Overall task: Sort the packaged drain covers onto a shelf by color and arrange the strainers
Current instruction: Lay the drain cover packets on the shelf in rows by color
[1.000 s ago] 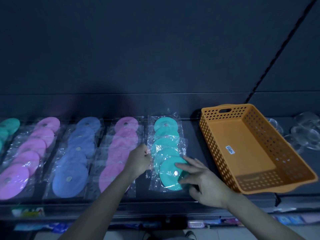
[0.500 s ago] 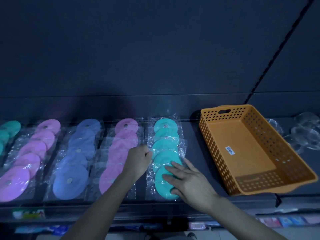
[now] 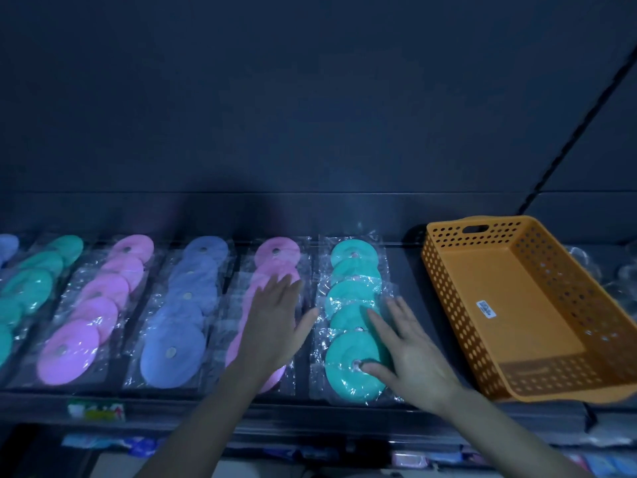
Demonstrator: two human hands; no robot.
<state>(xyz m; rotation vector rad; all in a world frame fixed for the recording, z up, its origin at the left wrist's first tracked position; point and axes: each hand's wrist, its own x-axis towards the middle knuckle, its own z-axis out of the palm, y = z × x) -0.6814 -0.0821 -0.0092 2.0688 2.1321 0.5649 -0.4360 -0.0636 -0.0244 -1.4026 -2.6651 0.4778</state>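
Dark shelf (image 3: 406, 270): carries rows of bagged drain covers.
Orange basket (image 3: 517, 305): 3 o'clock end, tilted.
Teal covers (image 3: 355, 291): row just left of basket.
Left hand (image 3: 275, 326): flat, fingers spread, over pink covers (image 3: 275, 251), gripping nothing.
Right hand (image 3: 410, 353): splayed flat, resting on nearest teal cover, 5 o'clock.

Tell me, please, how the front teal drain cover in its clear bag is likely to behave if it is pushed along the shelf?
The front teal cover lies flat, so it should slide, not roll. Its crinkled glossy bag looks slippery and may snag neighbouring bags.
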